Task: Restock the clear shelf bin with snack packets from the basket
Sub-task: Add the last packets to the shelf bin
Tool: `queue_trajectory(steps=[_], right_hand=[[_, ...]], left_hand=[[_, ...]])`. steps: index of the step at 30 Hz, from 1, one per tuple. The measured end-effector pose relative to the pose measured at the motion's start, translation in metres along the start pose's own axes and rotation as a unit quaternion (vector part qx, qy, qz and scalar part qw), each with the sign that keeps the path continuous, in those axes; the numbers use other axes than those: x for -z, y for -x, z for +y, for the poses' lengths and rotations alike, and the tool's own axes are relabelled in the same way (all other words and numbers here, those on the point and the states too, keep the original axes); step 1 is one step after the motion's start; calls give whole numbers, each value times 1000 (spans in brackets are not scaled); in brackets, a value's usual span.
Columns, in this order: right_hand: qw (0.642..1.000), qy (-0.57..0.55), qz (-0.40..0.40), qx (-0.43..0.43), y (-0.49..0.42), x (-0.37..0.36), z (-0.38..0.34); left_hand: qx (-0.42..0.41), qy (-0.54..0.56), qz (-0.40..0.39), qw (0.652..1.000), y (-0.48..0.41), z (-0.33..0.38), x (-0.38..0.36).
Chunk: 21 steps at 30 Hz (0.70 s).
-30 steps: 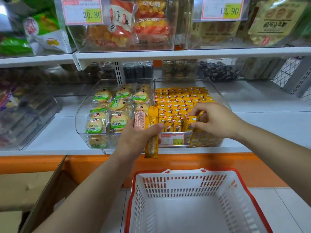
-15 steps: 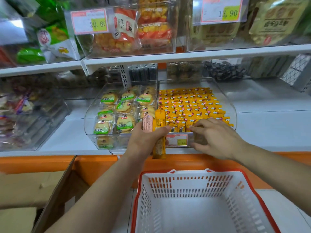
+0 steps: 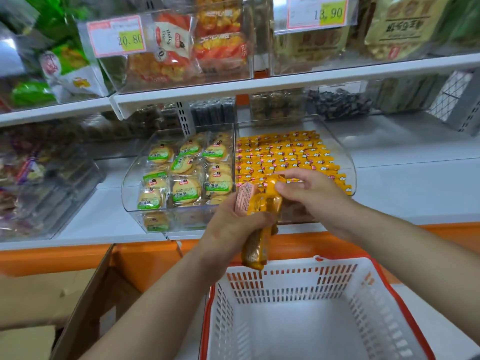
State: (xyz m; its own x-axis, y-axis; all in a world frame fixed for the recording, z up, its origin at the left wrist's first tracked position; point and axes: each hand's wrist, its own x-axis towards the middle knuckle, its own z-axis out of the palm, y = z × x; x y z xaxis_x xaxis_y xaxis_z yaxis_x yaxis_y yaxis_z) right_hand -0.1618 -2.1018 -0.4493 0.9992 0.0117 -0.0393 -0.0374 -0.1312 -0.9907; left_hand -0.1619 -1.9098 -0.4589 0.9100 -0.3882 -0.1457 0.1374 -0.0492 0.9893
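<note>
My left hand (image 3: 235,229) grips a small bundle of long orange snack packets (image 3: 259,216), held upright in front of the clear shelf bin (image 3: 349,162). Rows of the same orange packets (image 3: 285,154) fill that bin. My right hand (image 3: 314,196) pinches the top end of one packet in the bundle with thumb and fingertips. Below the hands stands the white basket with a red rim (image 3: 298,281); no packets show inside it.
A second clear bin of round green-labelled biscuits (image 3: 181,175) sits left of the orange one. Upper-shelf bins carry price tags 20.80 (image 3: 117,37) and 13.90 (image 3: 318,13). A cardboard box (image 3: 78,307) stands at lower left, against the orange shelf base (image 3: 145,258).
My right hand left the bin's front rows and came left to the top of the bundle in my left hand. The view has moved closer to the shelf.
</note>
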Motion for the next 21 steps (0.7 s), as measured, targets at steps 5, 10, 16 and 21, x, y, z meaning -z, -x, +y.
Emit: queue_trajectory(steps=[5,10,16,21], right_hand=[[980,-197,-17,4,1,19,-3],[971,-239,-20,3,3,23,-3],[970,-244,12,-9,6,17,-9],[975,-206,73,-31,6,11,-6]], left_hand=[[21,64,67,995,-2,1,5],[19,91,69,993,-3,1,-3],[3,67,102,992,-3,1,-5],[-20,32,201,979,-2,1,-5]])
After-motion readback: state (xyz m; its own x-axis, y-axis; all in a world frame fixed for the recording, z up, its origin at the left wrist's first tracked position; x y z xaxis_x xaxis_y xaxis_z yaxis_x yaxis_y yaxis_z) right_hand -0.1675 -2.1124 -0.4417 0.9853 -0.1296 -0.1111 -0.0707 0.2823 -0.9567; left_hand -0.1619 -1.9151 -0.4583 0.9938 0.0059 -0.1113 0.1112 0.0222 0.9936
